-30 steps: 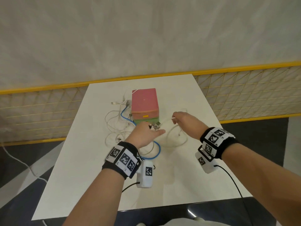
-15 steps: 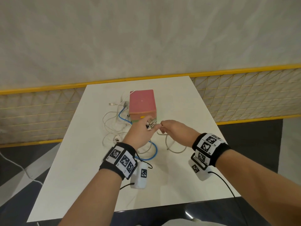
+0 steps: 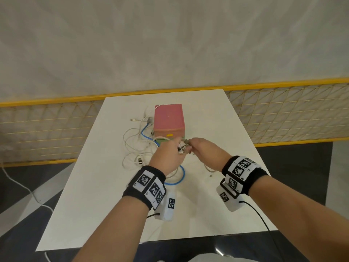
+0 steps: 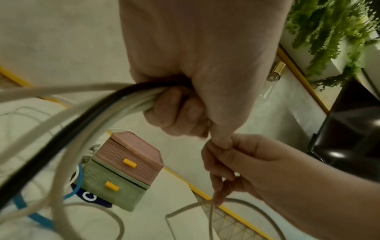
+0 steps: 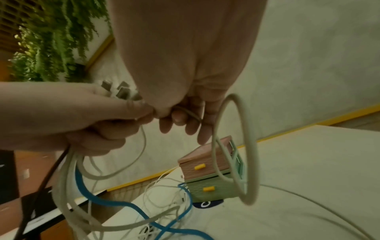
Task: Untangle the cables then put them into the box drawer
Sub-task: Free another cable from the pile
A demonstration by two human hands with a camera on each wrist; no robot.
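A small box drawer stands mid-table, with a pink upper drawer and a green lower drawer, both closed and with yellow handles. My left hand hovers just in front of it. That hand grips a bundle of cables, white with one black, and their plugs stick out above the fist. My right hand touches the left one and pinches a white cable, which hangs in a loop. A blue cable and more white cables lie tangled on the table left of the box.
The white table has a yellow-railed mesh fence behind it and dark floor on both sides. A loose white cord trails on the floor at left. Black wires run from both wrist cameras.
My right hand has moved left and now meets my left hand at the plugs. The white cable loop was drawn in toward the hands. My left hand kept its grip.
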